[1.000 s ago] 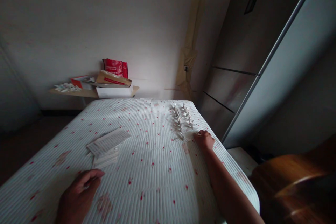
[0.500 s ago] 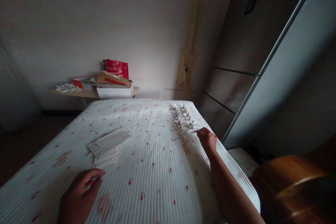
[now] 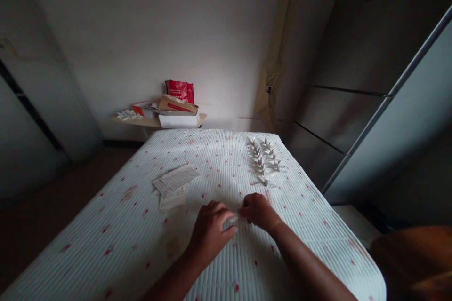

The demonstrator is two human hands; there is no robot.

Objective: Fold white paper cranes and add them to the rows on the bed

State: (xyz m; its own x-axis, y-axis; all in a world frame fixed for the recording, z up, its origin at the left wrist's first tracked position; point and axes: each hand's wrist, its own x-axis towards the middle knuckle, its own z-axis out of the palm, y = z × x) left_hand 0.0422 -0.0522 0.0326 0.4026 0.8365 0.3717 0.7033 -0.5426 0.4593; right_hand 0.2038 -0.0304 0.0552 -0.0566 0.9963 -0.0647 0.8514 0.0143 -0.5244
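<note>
Both hands meet above the near middle of the patterned cover, at a small folded piece of white paper (image 3: 232,218). My left hand (image 3: 213,225) has its thumb and fingers closed around one side of it. From the other side, my right hand (image 3: 257,211) pinches the paper; its fingertips are partly hidden. Beyond the right hand, several folded paper cranes (image 3: 260,165) stand in two rows. To the left lie printed paper strips (image 3: 176,178), with paler slips (image 3: 173,200) partly beneath them.
The quilted cover (image 3: 123,235) has small red marks. Behind its far edge, a shelf (image 3: 150,122) carries a white box (image 3: 179,121), a red bag (image 3: 179,91) and a pile of white pieces (image 3: 129,114). A tall cabinet (image 3: 328,113) stands right, a brown rounded object (image 3: 416,254) nearer.
My right hand has come back from beside the cranes toward the middle, carrying the pale paper piece. My left hand has moved right and closed on it. The view has shifted left.
</note>
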